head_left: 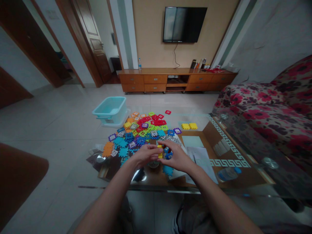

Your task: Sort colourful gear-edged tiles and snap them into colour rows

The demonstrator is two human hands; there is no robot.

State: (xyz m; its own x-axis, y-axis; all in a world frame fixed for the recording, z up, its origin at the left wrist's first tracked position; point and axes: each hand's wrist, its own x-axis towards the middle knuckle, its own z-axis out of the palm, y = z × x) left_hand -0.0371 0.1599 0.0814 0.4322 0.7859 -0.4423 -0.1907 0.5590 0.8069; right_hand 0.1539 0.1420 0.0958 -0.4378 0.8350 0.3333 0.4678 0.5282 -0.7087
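Over the near part of the glass table, my left hand and my right hand are closed on yellow interlocking tiles, held between my fingertips. The tiles stand on edge, and my fingers partly cover them. Just beyond my hands spreads a heap of notched plastic tiles in red, orange, green, blue and purple; some have a white window-like insert. An orange tile pair lies to the left. A light blue tile is below my right hand. Two yellow tiles lie joined at the far right.
A turquoise plastic tub stands at the table's far left corner. Papers with a pen and a water bottle show at the right, apparently beneath the glass. A flowered sofa borders the right side; a wooden TV cabinet stands beyond.
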